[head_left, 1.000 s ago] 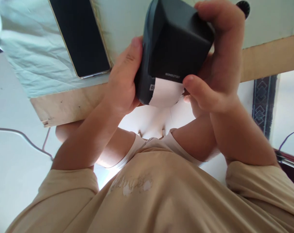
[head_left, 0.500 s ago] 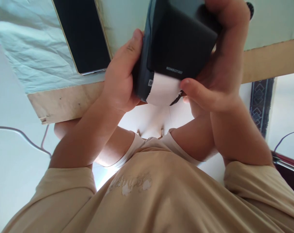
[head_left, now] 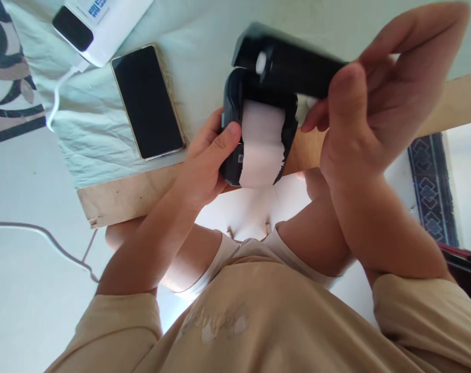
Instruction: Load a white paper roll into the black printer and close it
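From the head camera, my left hand (head_left: 204,166) has its fingers wrapped around the black label printer (head_left: 258,140), held just above the counter (head_left: 118,194) edge. My right hand (head_left: 367,109) pinches the opened lid (head_left: 285,62), fingers closed on it. The paper roll (head_left: 261,145) sits exposed; I'd keep the body steady and the paper tail straight. A phone (head_left: 147,101) lies nearby.
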Available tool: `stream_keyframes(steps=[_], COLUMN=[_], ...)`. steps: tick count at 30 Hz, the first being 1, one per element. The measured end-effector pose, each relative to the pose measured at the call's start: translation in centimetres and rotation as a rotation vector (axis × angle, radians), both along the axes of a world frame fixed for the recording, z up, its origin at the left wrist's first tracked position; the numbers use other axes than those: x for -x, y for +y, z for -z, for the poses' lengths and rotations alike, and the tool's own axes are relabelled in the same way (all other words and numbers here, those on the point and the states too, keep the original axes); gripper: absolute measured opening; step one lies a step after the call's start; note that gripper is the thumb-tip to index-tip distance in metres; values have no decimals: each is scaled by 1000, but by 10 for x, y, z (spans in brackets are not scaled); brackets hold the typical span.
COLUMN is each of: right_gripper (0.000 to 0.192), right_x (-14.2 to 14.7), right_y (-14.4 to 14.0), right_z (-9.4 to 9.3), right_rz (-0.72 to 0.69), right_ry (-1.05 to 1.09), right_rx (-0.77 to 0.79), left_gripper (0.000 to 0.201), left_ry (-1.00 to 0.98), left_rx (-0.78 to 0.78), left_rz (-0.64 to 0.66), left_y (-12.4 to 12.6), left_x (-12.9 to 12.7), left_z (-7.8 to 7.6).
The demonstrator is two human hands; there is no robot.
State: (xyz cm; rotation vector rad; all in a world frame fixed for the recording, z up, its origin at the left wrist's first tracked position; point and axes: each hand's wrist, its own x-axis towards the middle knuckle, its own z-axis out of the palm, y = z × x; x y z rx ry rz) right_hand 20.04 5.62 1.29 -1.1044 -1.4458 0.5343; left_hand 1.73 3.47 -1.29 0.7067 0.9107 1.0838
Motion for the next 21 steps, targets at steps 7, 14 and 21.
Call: stream_keyframes(steps=[7,14,21], right_gripper=[12,17,26], right_x=[1,-16,-21], right_y=[6,12,2], right_z=[0,-7,-24], right_rz=[-89,-263,-377], right_ry=[-312,-792,-426], right_rx=[-66,49,238], left_gripper=[31,39,41], left_ry=[-42,-16,-19], left_rx=[-8,-72,-53], left_rz=[-9,25,7], left_y=[2,0,2], left_x=[-2,-2,-1], left_z=[0,1,3])
